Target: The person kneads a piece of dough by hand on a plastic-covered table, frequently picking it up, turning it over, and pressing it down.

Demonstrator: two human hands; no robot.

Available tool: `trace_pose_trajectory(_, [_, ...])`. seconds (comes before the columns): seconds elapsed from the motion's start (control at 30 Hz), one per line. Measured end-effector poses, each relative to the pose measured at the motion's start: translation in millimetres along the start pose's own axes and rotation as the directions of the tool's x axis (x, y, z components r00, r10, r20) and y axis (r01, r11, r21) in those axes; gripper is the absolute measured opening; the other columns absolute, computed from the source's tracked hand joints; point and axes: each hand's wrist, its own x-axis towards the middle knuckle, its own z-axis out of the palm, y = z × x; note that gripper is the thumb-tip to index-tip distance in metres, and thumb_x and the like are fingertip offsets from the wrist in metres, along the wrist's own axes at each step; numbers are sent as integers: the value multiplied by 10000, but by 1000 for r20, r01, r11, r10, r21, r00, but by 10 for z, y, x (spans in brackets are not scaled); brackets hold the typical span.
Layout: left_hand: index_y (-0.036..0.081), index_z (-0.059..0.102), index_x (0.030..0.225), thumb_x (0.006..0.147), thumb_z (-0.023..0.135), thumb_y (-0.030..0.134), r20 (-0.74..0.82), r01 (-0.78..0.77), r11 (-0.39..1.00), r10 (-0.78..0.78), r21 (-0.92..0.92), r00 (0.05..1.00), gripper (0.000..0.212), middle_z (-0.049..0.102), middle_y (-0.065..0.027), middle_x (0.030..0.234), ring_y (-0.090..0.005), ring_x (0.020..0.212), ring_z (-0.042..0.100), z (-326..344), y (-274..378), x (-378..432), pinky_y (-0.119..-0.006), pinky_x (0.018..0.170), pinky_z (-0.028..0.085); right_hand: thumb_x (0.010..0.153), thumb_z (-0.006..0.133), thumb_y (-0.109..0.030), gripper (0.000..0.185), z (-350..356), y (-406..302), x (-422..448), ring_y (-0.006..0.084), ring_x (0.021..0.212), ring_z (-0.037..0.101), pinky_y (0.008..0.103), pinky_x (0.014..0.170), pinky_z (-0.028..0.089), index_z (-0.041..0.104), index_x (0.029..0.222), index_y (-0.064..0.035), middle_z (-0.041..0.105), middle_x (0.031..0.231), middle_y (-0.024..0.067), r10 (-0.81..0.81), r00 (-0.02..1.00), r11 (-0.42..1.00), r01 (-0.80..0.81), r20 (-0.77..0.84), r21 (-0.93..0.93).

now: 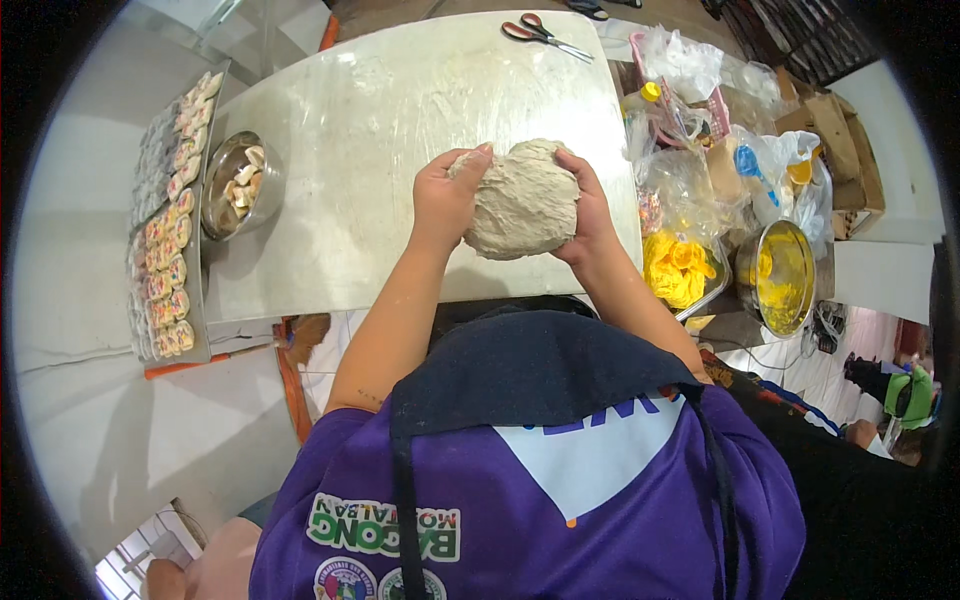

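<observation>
A large, rough-surfaced lump of pale dough point(523, 202) is held between both hands above the table point(360, 165), near its front edge. My left hand point(450, 191) grips the dough's left side, the thumb on top. On the right side, my right hand point(589, 202) curls around the dough, its fingertips at the upper edge and its palm partly beneath. Whether the dough's underside touches the table cannot be told. Beyond the hands, scissors with red and black handles point(538, 34) lie at the table's far right corner.
A steel bowl with pale pieces point(268, 202) stands at the table's left, beside a tray of decorated packed pastries point(201, 285). To the right are plastic bags point(679, 64), a pink basket point(720, 116), yellow material on a tray point(675, 270) and a yellow-smeared steel bowl point(806, 281).
</observation>
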Motion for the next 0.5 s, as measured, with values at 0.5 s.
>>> trace_pose_trajectory(0.5, [-29, 636, 857, 837, 651, 176, -61, 67, 975, -82, -213, 995, 206, 631, -44, 781, -82, 664, 568, -210, -181, 36, -227, 606, 461, 850, 509, -277, 379, 107, -97, -121, 259, 909, 611, 373, 832, 485, 527, 1101, 8, 608, 1019, 142, -161, 976, 932, 102, -146, -347])
